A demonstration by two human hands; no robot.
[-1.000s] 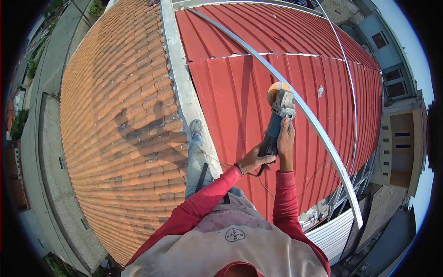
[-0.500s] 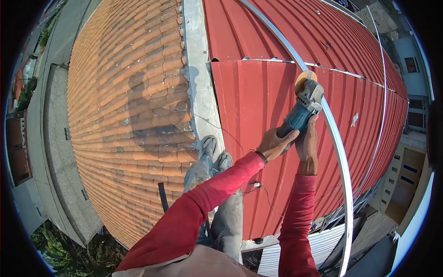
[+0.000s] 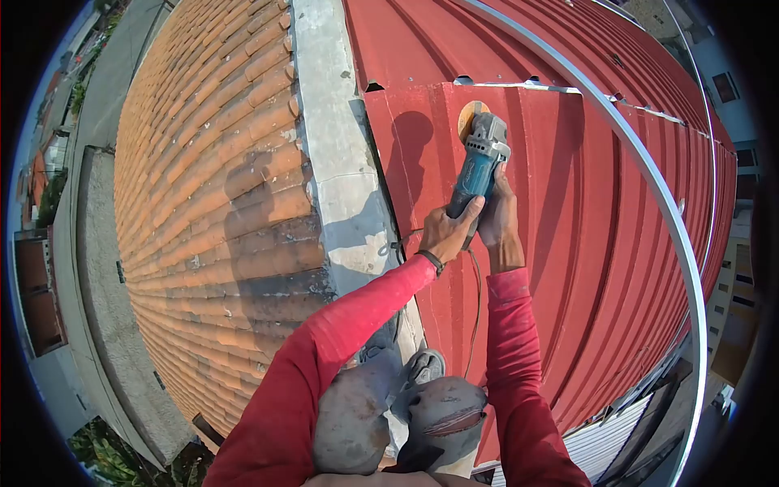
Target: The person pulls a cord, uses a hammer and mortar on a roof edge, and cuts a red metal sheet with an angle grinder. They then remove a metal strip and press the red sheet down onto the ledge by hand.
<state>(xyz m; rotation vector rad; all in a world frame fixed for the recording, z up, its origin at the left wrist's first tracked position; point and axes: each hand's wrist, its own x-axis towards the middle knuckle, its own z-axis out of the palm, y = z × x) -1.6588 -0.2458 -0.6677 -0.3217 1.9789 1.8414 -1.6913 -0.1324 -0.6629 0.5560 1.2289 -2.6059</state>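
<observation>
Both of my hands hold a blue and grey angle grinder [image 3: 477, 170] above the red metal roof [image 3: 560, 195]. My left hand [image 3: 448, 233] wraps round the rear of its body, with a dark band at the wrist. Along the right side of the tool, near its head, my right hand [image 3: 501, 215] is closed on it. The tan disc [image 3: 471, 120] points toward the roof's upper edge flashing. A dark cord [image 3: 477, 316] trails from the tool down toward my shoes. A long silvery metal bar [image 3: 649, 166] curves past on the right, apart from the grinder.
Orange clay tiles [image 3: 203, 187] cover the left side. A grey concrete strip [image 3: 337, 154] runs between them and the red sheets. My knees are bent, and one shoe [image 3: 425, 367] shows at the strip's lower end. Buildings stand beyond the roof edges.
The grinder, in both hands, has moved left, away from the metal bar. The view has shifted, the bar now lies farther right, and my knees are bent in closer view.
</observation>
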